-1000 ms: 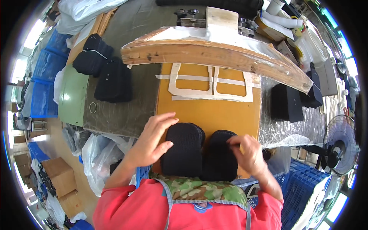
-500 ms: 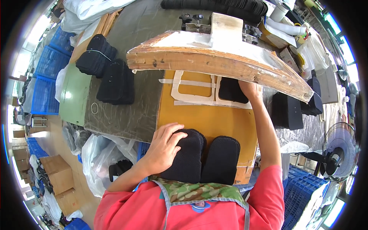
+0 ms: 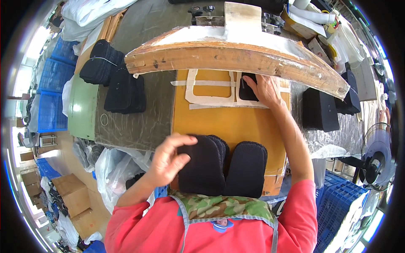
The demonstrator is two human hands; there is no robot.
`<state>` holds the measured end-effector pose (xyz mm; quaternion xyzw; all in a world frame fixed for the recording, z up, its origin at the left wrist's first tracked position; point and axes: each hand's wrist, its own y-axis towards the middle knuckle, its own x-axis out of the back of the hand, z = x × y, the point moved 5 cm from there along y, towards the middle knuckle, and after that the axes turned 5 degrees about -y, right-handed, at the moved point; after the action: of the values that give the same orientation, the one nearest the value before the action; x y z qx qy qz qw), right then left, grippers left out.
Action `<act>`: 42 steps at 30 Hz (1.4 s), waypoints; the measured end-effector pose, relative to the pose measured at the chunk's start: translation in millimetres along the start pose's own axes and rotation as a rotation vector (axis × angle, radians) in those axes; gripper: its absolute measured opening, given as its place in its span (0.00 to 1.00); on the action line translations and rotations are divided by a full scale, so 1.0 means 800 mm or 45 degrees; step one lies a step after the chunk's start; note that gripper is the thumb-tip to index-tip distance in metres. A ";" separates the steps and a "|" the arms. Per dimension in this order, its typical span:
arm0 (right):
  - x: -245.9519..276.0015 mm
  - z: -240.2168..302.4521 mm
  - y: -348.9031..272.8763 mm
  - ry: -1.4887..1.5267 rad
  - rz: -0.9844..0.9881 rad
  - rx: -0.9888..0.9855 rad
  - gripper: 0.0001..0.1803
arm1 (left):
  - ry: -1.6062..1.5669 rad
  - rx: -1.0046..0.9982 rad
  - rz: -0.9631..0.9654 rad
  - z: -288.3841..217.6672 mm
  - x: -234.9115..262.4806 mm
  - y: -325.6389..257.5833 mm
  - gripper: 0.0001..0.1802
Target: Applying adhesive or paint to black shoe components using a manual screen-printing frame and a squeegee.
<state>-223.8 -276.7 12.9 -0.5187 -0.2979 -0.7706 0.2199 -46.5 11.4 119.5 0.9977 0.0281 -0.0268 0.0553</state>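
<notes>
A black padded piece (image 3: 246, 87) lay inside the right-hand cell of a white taped outline (image 3: 211, 100) on an orange board (image 3: 228, 124), partly under a curved wooden beam (image 3: 236, 57). The right hand (image 3: 265, 88) pressed flat on that piece, fingers (image 3: 252, 82) spread and lying on its surface rather than closed round it. Nearer the person, the left hand (image 3: 168, 160) gripped the left edge of the top black piece (image 3: 202, 164) of a stack, thumb on top and fingers curled at its side; a second stack of black pieces (image 3: 247, 168) stood just beside it, touching.

The orange board rested on a grey-covered counter (image 3: 135, 126). More stacks of black pieces (image 3: 116, 80) sat on the counter's far left, and dark blocks (image 3: 320, 109) on a silvery sheet to the right. Blue crates (image 3: 50, 97) lined the left aisle, cardboard boxes (image 3: 74, 196) and clear plastic bags (image 3: 114, 168) lay on the floor, and a fan (image 3: 375, 162) stood at the right. The person wore a red top and camouflage apron
</notes>
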 end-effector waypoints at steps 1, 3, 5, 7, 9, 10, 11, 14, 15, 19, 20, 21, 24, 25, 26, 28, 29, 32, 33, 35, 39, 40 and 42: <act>0.000 0.001 0.000 0.040 0.009 0.006 0.34 | 0.059 0.031 -0.086 -0.001 0.010 0.006 0.19; 0.002 0.007 -0.002 -0.067 -0.055 0.100 0.41 | 0.135 0.021 -0.186 0.004 0.031 0.031 0.19; 0.003 0.011 -0.003 -0.088 -0.077 0.135 0.48 | 0.166 0.060 -0.228 0.026 0.050 0.069 0.19; 0.003 0.011 -0.004 -0.020 -0.056 0.112 0.54 | 0.252 0.059 -0.224 0.058 0.067 0.117 0.18; 0.007 0.013 -0.003 0.004 -0.073 0.099 0.56 | 0.297 0.037 -0.282 0.098 0.080 0.170 0.18; 0.007 0.012 -0.003 0.014 -0.055 0.074 0.56 | 0.281 0.064 -0.348 0.120 0.084 0.193 0.18; 0.008 0.013 -0.003 0.000 -0.041 0.068 0.54 | 0.431 -0.053 -0.376 0.132 0.085 0.216 0.18; 0.009 0.010 -0.002 -0.009 0.014 0.004 0.49 | 0.954 -0.241 -0.458 0.157 0.083 0.265 0.15; 0.011 0.009 -0.002 0.015 -0.021 -0.019 0.47 | 1.131 -0.175 -0.473 0.166 0.081 0.274 0.15; 0.007 0.006 -0.002 0.008 0.008 -0.100 0.41 | 1.253 -0.156 -0.210 0.180 0.048 0.268 0.18; 0.007 0.008 -0.002 0.022 -0.031 -0.084 0.41 | 1.336 -0.240 -0.205 0.175 0.039 0.260 0.19; 0.009 0.009 -0.002 0.031 -0.088 -0.062 0.41 | 1.414 -0.246 -0.180 0.173 0.033 0.253 0.21; 0.010 0.012 -0.002 0.000 -0.133 -0.038 0.40 | 1.533 -0.296 -0.180 0.165 0.015 0.239 0.25; 0.010 0.012 -0.002 -0.005 -0.107 -0.047 0.40 | 1.561 -0.356 -0.195 0.161 0.011 0.236 0.26; 0.009 0.011 -0.002 -0.014 -0.077 -0.077 0.40 | 1.586 -0.392 -0.205 0.158 0.009 0.235 0.27; 0.011 0.011 -0.002 -0.005 -0.075 -0.059 0.40 | 1.571 -0.350 -0.161 0.156 0.007 0.237 0.27; 0.011 0.011 -0.002 -0.001 -0.061 -0.065 0.40 | 1.563 -0.286 -0.119 0.157 0.009 0.239 0.27; 0.008 0.008 -0.002 -0.032 0.000 -0.099 0.39 | 1.488 -0.134 0.011 0.160 0.018 0.245 0.27; 0.009 0.009 -0.003 -0.033 -0.050 -0.068 0.39 | 1.452 -0.142 0.014 0.158 0.019 0.246 0.26; 0.012 0.009 -0.004 -0.033 -0.145 -0.018 0.38 | 1.472 -0.265 -0.026 0.152 0.018 0.247 0.26; 0.011 0.006 -0.009 -0.051 -0.147 0.048 0.36 | 1.490 -0.412 -0.095 0.148 0.016 0.246 0.24; 0.011 0.005 -0.011 -0.063 -0.129 0.066 0.36 | 1.476 -0.321 -0.061 0.153 0.017 0.246 0.23; 0.012 0.004 -0.013 -0.073 -0.127 0.072 0.35 | 1.435 -0.165 -0.012 0.160 0.020 0.247 0.23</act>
<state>-231.9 -266.9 20.5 -0.5186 -0.3511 -0.7568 0.1872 -25.7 -198.0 13.0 0.8522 0.0593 0.5115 0.0930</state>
